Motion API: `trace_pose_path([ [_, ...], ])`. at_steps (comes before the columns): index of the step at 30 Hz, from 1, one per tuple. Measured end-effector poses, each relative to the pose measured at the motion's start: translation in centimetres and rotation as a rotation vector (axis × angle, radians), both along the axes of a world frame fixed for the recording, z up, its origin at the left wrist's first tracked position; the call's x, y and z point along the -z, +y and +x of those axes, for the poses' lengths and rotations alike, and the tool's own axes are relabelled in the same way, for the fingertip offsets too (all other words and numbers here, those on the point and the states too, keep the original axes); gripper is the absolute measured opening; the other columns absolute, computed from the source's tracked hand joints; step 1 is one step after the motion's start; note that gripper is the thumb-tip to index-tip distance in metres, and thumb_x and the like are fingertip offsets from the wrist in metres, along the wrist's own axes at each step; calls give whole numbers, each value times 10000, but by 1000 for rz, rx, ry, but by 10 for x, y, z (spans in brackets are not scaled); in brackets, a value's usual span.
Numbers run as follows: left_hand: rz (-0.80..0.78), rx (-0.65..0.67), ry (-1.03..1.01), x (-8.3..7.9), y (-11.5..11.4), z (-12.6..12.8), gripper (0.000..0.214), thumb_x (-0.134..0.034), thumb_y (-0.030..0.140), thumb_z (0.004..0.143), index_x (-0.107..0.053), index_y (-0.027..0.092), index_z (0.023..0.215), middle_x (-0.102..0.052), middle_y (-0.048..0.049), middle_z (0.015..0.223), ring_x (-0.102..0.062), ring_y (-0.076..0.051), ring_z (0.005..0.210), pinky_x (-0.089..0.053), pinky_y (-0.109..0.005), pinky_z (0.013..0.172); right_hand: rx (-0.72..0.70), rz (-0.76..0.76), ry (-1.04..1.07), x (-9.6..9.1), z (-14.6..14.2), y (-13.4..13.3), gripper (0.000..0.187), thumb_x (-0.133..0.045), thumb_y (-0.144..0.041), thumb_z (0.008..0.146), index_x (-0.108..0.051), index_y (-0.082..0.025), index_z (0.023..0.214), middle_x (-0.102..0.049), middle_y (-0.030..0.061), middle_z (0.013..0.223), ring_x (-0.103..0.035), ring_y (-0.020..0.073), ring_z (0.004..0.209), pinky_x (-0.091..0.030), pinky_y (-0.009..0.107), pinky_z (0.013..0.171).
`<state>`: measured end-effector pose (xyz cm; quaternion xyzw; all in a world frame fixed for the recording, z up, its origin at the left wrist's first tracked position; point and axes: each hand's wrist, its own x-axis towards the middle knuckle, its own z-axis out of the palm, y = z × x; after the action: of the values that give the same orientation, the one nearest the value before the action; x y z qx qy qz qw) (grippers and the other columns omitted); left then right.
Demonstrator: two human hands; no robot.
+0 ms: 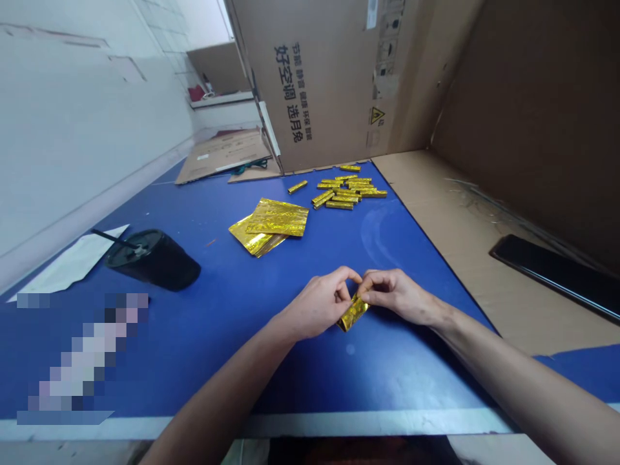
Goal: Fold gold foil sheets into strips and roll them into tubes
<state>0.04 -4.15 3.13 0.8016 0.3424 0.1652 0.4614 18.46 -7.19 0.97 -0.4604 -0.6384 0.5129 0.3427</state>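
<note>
Both my hands meet over a piece of gold foil paper (354,315), partly rolled into a tube just above the blue table (300,381). My left hand (322,300) curls its fingers against the roll's left side. At the far end, my right hand (400,294) pinches the foil between thumb and fingers. Beyond them lie stacked flat gold foil sheets (278,218), fanned over each other. Farther back sits a loose pile of several finished gold foil rolls (346,194), with a single gold roll (297,186) apart to its left.
At the left stands a black cup (169,261) with a straw, beside a white paper sheet (72,261). A large cardboard box (334,84) walls off the back. On cardboard at the right lies a dark phone-like object (552,271). A blurred patch covers the lower left.
</note>
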Motion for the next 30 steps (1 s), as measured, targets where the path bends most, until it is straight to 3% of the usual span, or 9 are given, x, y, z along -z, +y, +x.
trace_pose_path([
  [8,-99,34,-60,-1,1,-1,398,-569,237,728,-457,181,1106,-514,66,592,-441,-66,516,-335,-167,496,11,-144,133,-4,-2,-4,252,-643,-363,673,-571,-152,791,-505,-44,573,-433,83,509,-333,231,501],
  [13,-166,54,-108,0,2,0,563,-600,259,696,-406,192,1220,-516,64,608,-448,-72,518,-349,-179,502,-34,-89,38,-10,-1,-6,223,-599,-359,718,-583,-141,675,-497,-30,574,-412,82,519,-323,235,505],
  [17,-265,45,-87,0,5,0,420,-576,217,693,-504,143,1099,-523,45,608,-456,-72,512,-354,-176,492,-8,-34,-20,-15,-1,-8,207,-586,-353,727,-574,-158,658,-494,-31,572,-397,86,516,-318,232,490],
  [20,-290,10,-101,-2,7,0,210,-528,243,738,-592,113,891,-535,19,616,-461,-75,536,-359,-181,505,33,39,-50,-19,-1,-10,187,-575,-329,741,-580,-162,657,-515,-22,586,-430,97,545,-349,237,518],
  [23,-271,-12,-129,-5,8,-2,241,-515,329,763,-604,107,735,-546,1,625,-466,-82,559,-367,-193,525,75,136,-83,-21,0,-10,167,-554,-293,758,-581,-162,658,-532,-15,600,-463,107,569,-374,242,551],
  [26,-277,-29,-121,-8,8,-3,261,-593,360,705,-612,108,774,-564,-3,633,-474,-88,559,-367,-194,515,122,226,-123,-20,2,-10,156,-538,-274,773,-585,-165,672,-560,-2,638,-498,117,598,-393,250,588],
  [30,-160,-83,-90,-12,4,-2,232,-637,309,665,-622,133,816,-590,6,679,-468,-82,570,-345,-178,503,179,306,-156,-18,2,-10,163,-526,-282,789,-588,-170,688,-570,6,661,-520,128,623,-405,255,605],
])
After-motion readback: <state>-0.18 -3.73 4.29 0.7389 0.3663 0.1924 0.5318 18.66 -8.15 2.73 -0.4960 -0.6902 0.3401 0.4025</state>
